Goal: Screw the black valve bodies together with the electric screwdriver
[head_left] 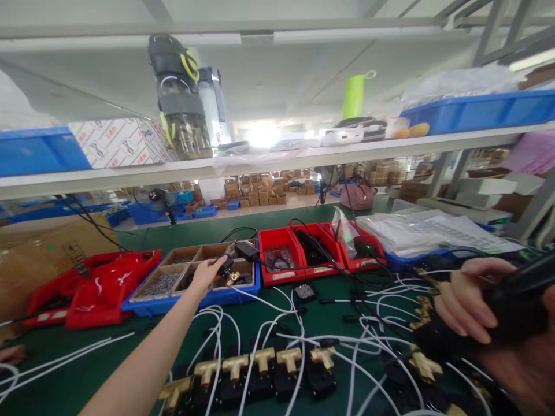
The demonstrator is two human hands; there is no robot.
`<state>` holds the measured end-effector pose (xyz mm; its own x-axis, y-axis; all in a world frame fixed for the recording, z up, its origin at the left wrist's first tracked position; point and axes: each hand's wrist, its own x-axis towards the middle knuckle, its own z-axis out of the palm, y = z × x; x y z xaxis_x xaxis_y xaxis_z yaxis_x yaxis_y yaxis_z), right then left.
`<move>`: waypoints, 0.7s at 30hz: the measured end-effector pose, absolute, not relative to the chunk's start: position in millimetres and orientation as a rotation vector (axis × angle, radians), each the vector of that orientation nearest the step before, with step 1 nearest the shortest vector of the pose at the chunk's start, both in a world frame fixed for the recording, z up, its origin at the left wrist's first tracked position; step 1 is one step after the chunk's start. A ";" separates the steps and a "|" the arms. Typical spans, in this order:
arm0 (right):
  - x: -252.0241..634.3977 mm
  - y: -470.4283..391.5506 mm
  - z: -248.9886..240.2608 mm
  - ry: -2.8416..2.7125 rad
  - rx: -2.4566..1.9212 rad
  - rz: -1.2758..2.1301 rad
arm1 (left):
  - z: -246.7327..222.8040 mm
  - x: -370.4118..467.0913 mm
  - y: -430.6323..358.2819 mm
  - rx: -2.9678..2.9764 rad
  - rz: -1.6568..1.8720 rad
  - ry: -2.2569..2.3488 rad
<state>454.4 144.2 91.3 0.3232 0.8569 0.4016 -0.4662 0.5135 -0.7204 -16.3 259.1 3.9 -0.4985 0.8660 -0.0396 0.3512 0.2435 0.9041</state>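
Observation:
My left hand (208, 274) reaches over the blue divided tray (191, 301), its fingers closed on a small black part (225, 265). A brass fitting (233, 279) shows just below those fingertips; whether it is joined to the black part I cannot tell. At the right edge, blurred and close to the camera, my right hand (470, 297) is wrapped round a dark, elongated object (520, 283) whose kind is unclear. In front stands a row of black boxes with brass tee fittings (262, 359) and white cables. More brass fittings (425, 365) lie below my right hand.
Red bins (281, 254) with parts and black cables stand behind the bench middle. Other red bins (97, 292) sit left. White cables (355, 341) tangle across the green bench. A shelf (269, 159) holding bottles spans above. Another person's hand (12, 354) shows at far left.

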 end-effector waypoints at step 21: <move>425.8 86.4 112.7 -0.903 -0.439 1.114 | 59.5 157.6 124.7 2.057 1.020 1.720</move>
<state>425.8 86.4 112.7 0.1508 0.9048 0.3982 -0.5774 0.4076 -0.7074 157.6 124.7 59.5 0.0462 0.9398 0.3386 0.7480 -0.2572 0.6119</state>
